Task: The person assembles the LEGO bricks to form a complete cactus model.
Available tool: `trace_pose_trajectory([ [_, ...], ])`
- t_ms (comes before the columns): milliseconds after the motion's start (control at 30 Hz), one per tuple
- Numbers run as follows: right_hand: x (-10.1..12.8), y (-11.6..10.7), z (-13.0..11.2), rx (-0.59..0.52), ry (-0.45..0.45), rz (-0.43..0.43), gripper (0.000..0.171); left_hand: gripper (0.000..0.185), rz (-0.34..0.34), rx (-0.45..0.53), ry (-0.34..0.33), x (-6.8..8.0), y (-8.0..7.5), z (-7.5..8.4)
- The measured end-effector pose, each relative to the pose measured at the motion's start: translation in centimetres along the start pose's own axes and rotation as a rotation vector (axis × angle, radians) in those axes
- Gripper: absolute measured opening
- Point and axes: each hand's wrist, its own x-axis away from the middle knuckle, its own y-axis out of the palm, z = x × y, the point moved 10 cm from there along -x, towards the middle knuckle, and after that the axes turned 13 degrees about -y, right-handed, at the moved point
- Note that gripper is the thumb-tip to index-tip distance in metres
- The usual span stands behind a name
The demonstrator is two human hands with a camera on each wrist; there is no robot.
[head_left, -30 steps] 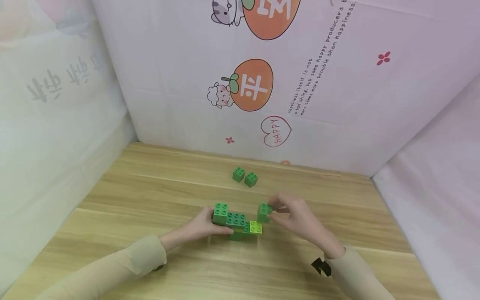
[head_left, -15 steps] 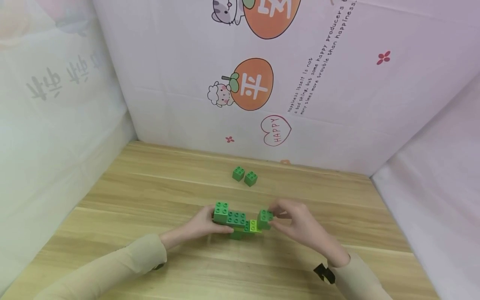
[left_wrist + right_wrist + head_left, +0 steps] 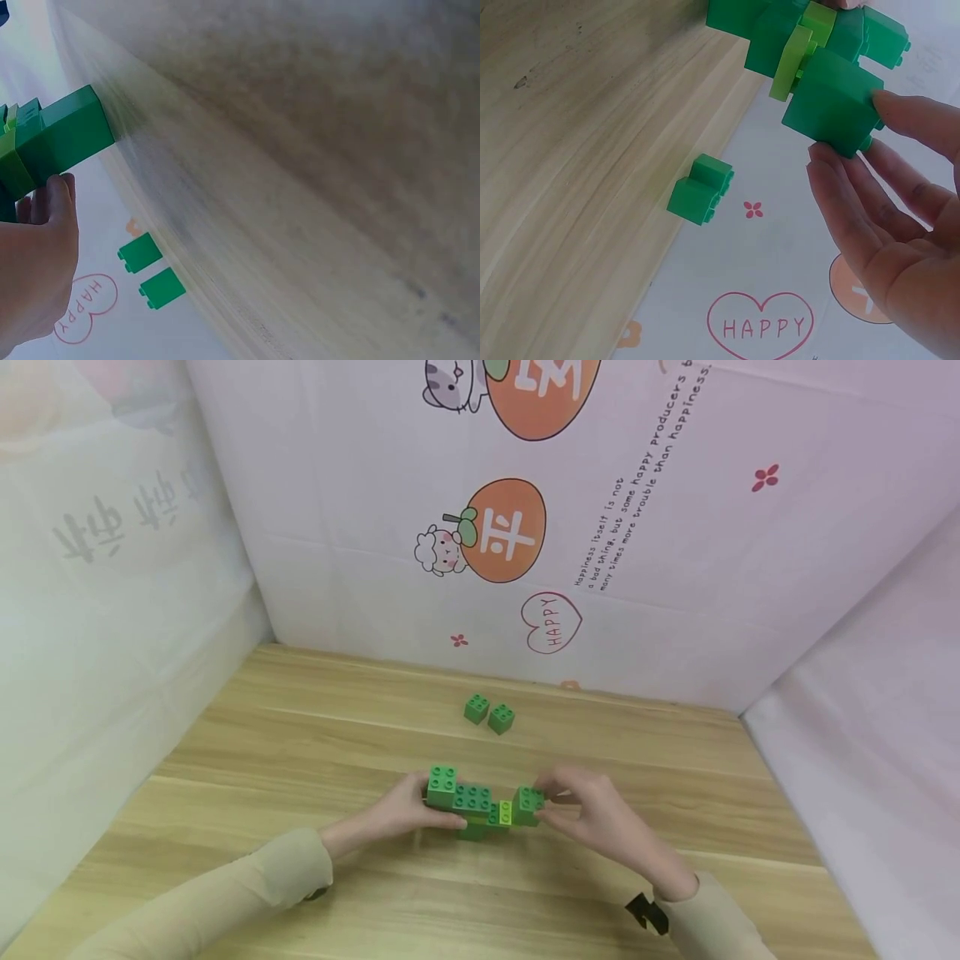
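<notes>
Pale wood-grain surface lies under my hands, closed in by soft white sheets printed with cartoon oranges and a "HAPPY" heart. My left hand grips the studded green plastic block build at the middle of the surface, while my right hand fingers pinch a square green block at its right end; two small green cubes sit apart, near the back sheet.

1. Brick build btwn my hands: dark green, w/ one lime-yellow plate near its right end.
2. Two loose bricks, far side: same dark green.
3. Table: pale wood grain.
4. Backdrop: white-pink, w/ orange fruit cartoons, red flowers, red "HAPPY" heart.
5. My sleeves: beige.
</notes>
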Motion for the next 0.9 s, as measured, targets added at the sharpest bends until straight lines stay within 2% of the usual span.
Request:
trace_pose_trajectory([
  [467, 0.05, 0.62, -0.29, 0.051, -0.048, -0.015, 0.032, 0.044, -0.003, -0.009, 0.008, -0.34, 0.02, -0.25],
  [900, 0.47, 0.92, 0.23, 0.016, 0.021, 0.025, 0.030, 0.041, -0.009, 0.006, 0.037, -0.33, 0.02, -0.26],
])
